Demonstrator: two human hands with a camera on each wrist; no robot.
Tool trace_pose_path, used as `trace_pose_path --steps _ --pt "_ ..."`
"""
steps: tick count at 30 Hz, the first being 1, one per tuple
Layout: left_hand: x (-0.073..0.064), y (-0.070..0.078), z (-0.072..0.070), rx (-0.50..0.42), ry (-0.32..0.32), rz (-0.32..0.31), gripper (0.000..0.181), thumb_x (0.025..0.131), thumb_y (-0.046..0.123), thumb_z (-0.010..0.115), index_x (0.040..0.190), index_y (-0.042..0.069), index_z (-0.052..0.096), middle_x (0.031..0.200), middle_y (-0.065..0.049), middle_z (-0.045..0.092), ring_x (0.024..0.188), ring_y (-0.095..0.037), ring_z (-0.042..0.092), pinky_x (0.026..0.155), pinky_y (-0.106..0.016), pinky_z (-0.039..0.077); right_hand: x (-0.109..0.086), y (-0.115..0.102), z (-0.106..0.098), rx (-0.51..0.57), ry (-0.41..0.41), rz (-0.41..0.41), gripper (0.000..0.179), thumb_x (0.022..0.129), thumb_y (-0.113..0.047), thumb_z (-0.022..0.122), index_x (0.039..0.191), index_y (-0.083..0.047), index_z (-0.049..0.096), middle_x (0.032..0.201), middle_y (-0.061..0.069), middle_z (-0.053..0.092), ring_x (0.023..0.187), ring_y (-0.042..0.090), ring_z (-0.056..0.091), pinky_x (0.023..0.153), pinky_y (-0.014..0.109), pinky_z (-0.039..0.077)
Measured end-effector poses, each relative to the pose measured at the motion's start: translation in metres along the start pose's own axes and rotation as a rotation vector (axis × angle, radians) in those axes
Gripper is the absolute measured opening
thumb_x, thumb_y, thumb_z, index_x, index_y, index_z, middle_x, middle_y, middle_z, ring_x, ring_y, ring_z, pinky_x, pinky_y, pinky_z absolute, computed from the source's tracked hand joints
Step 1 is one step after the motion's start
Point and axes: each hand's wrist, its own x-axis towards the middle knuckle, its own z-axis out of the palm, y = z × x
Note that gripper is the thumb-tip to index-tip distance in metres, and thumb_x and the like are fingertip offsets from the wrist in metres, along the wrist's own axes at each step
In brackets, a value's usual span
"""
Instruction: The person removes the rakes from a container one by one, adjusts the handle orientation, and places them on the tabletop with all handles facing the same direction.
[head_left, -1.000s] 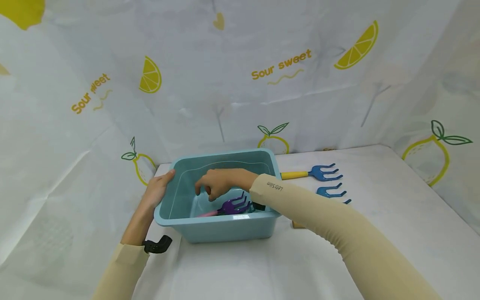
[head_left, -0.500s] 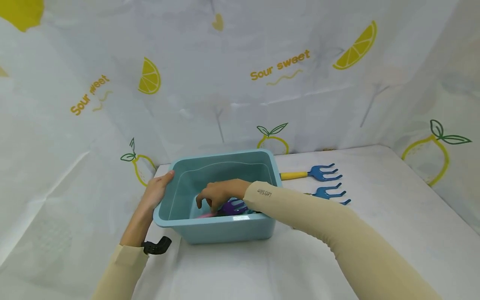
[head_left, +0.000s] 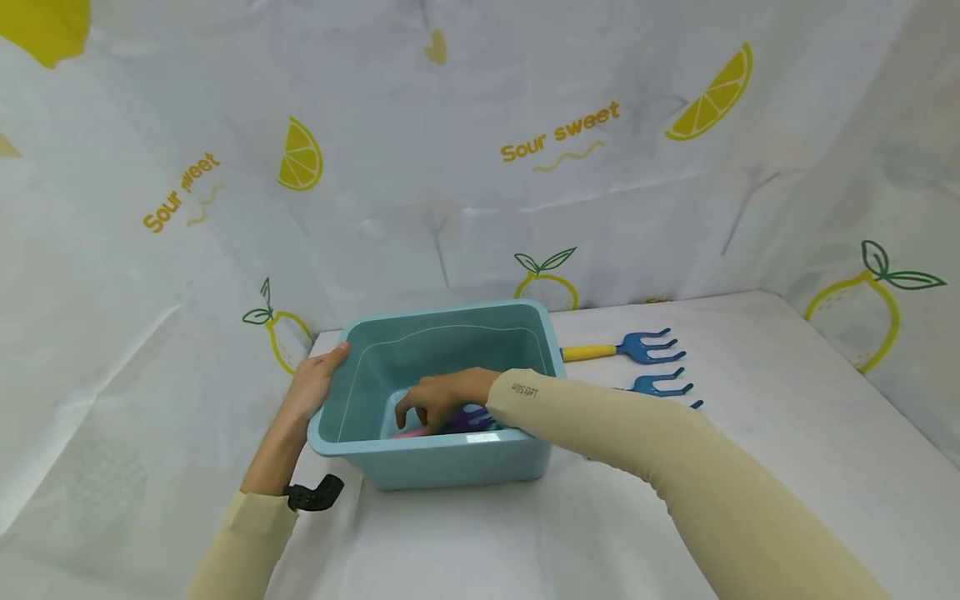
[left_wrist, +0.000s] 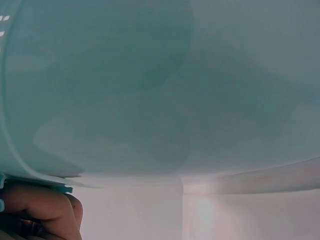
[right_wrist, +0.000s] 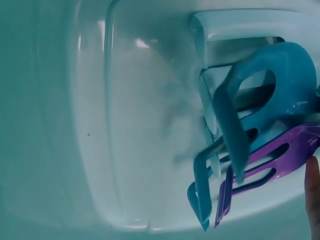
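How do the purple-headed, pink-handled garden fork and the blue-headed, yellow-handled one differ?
Place: the purple-headed, pink-handled fork lies in the light-blue rectangular bin; the blue-headed, yellow-handled fork lies on the white-covered table, right of it.
Hand: the right hand partly hides the purple-headed fork in the head view; no hand is at the blue-headed fork.
Colour: one's purple and pink, the other blue and yellow.
Shared: both have bent-tipped tines.

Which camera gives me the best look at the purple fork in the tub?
The right wrist view, because the purple fork shows its prongs up close there. The head view shows it partly hidden by the right hand; the left wrist view doesn't show it.
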Motion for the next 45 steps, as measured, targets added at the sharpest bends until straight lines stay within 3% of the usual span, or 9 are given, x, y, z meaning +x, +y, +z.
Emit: trace_pose_path --steps 9,21,26,33,38,45 --pt "-0.002 0.001 -0.001 0.003 -0.004 0.000 0.071 0.107 0.057 0.044 0.129 -0.007 0.064 0.084 0.004 0.066 0.074 -0.007 0.062 0.064 -0.026 0.054 0.004 0.004 0.005 -0.028 -0.027 0.027 0.035 0.101 -0.022 0.068 0.136 -0.027 0.062 0.113 0.003 0.072 0.101 0.011 0.066 0.088 0.028 0.054" --pt "0.002 0.001 -0.001 -0.023 -0.004 0.000 0.069 0.107 0.056 0.046 0.128 -0.007 0.063 0.078 0.007 0.064 0.070 -0.006 0.061 0.061 -0.025 0.052 0.005 0.002 0.009 -0.117 0.012 0.047 0.033 0.103 -0.021 0.065 0.136 -0.024 0.063 0.100 -0.001 0.065 0.078 0.011 0.054 0.067 0.022 0.044" --pt "0.001 0.001 0.000 -0.031 -0.009 -0.004 0.068 0.107 0.056 0.047 0.128 -0.007 0.063 0.078 0.007 0.063 0.070 -0.006 0.061 0.061 -0.025 0.052 0.006 0.001 0.010 -0.162 0.031 0.057 0.033 0.103 -0.026 0.066 0.136 -0.026 0.063 0.110 0.000 0.068 0.085 0.010 0.057 0.073 0.024 0.047" --pt "0.000 0.001 -0.001 -0.019 0.001 -0.005 0.069 0.107 0.055 0.047 0.131 -0.007 0.063 0.081 0.006 0.066 0.072 -0.005 0.062 0.063 -0.025 0.053 0.008 0.004 0.009 -0.088 -0.001 0.014 0.047 0.102 -0.015 0.066 0.145 -0.028 0.054 0.115 0.004 0.071 0.100 0.012 0.065 0.085 0.027 0.054" --pt "0.000 0.002 -0.002 -0.005 0.013 0.006 0.068 0.107 0.054 0.047 0.125 -0.009 0.066 0.074 0.008 0.064 0.066 -0.005 0.062 0.061 -0.024 0.053 0.007 0.003 0.009 -0.098 -0.003 0.013 0.056 0.100 -0.006 0.066 0.147 -0.032 0.051 0.110 0.001 0.070 0.095 0.011 0.064 0.084 0.027 0.054" --pt "0.001 0.001 -0.003 0.002 0.010 -0.001 0.070 0.106 0.056 0.047 0.125 -0.008 0.066 0.073 0.008 0.064 0.065 -0.005 0.061 0.060 -0.025 0.053 0.009 0.001 0.011 -0.166 0.008 0.010 0.054 0.101 -0.010 0.065 0.146 -0.037 0.051 0.097 -0.004 0.062 0.083 0.011 0.056 0.072 0.024 0.048"
